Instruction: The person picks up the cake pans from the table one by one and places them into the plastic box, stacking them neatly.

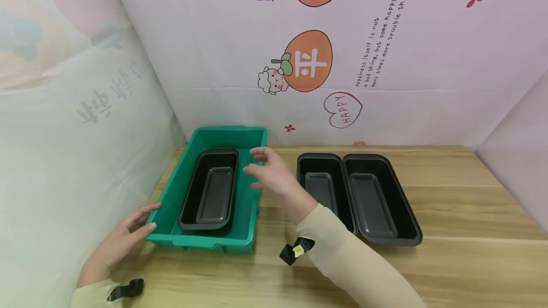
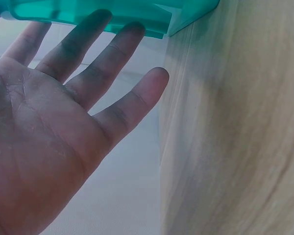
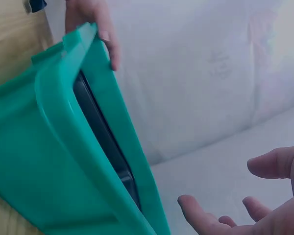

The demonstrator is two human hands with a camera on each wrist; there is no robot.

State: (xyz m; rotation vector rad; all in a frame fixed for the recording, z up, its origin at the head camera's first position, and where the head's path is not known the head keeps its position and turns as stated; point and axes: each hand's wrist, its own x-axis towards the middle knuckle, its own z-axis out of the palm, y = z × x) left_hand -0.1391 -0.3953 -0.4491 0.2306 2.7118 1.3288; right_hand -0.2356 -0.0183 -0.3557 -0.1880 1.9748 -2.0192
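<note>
A green plastic tray (image 1: 250,203) stands on the table with a black loaf pan (image 1: 216,194) inside it, nearer its left side. At the tray's front left corner my left hand (image 1: 122,241) touches the rim, its fingers spread and fairly straight. In the left wrist view, fingers (image 2: 95,68) reach the tray's outer wall (image 2: 142,22). My right hand (image 1: 276,175) hovers by the tray's right rim, fingers loosely bent and holding nothing. Fingers of that hand (image 3: 201,215) show apart from the tray (image 3: 63,147) in the right wrist view.
Two more black loaf pans, a left one (image 1: 318,184) and a right one (image 1: 372,198), stand side by side right of the tray. My right forearm partly covers the left one. A printed backdrop (image 1: 222,70) rises behind the wooden table (image 1: 462,203), with white sheeting (image 1: 85,156) at the left.
</note>
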